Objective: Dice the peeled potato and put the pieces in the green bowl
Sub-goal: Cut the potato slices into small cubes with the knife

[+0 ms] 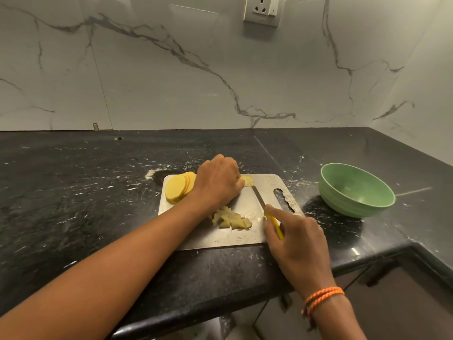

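Note:
A steel cutting board (247,238) lies on the black counter. At its far left leans a stack of round yellow potato slices (177,188). My left hand (218,180) is curled over potato at the board's far middle; a bit of slice (247,180) shows by its fingers. My right hand (295,238) grips a yellow-handled knife (261,196), its blade lying flat on the board and pointing away. A small heap of diced potato (231,218) sits near the board's middle front. The green bowl (343,195) stands empty to the right.
The black speckled counter (85,192) runs to a marble wall behind and on the right. Its front edge steps back at the lower right above dark cabinet doors (392,290). A wall socket (263,9) is high on the wall.

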A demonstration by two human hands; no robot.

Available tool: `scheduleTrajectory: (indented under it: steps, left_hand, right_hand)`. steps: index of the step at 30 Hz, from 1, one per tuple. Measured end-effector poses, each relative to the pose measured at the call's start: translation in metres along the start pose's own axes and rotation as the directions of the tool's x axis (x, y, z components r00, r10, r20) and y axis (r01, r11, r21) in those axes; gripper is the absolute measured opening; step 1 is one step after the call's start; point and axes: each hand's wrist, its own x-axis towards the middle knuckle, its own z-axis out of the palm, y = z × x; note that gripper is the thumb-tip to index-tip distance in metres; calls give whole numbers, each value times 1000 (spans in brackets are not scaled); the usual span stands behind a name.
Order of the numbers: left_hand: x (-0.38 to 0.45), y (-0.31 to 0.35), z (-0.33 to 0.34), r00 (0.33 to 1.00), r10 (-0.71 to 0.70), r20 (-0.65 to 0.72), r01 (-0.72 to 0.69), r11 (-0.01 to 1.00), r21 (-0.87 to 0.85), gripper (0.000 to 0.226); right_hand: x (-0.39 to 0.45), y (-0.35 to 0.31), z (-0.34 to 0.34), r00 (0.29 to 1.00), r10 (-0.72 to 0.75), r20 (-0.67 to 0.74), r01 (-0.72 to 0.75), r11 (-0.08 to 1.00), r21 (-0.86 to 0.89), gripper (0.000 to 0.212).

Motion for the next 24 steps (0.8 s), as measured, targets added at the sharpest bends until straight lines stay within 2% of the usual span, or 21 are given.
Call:
scheduleTrajectory:
  steps: [4, 7, 10, 14, 20, 24]
  left_hand:
    - [-1, -4, -2, 1000, 15, 26, -14, 999, -31, 31]
    - [-2, -4, 0, 1000, 13, 23, -12, 999, -39, 31]
    - [0, -4, 4, 999, -6, 33, 8, 998, -58, 30]
    - [3, -2, 6, 999, -23, 38, 25, 998, -52, 31]
    - [4, -1, 8, 998, -57, 13, 57, 998, -30, 30]
    - [6, -7, 3, 997, -68, 40, 71, 995, -67, 26]
  right_hand:
    - [21, -2, 9, 993, -16, -116, 15, 1000, -15, 36]
    - [42, -7, 24, 998, -17, -54, 14, 999, -51, 35]
    - [52, -11, 34, 998, -33, 52, 38, 995, -95, 21]
    - [46, -9, 30, 995, -61, 76, 70, 991, -111, 15]
    - [8, -4, 12, 999, -32, 37, 33, 999, -17, 28]
    - [6, -3, 6, 998, -27, -49, 29, 999, 42, 35]
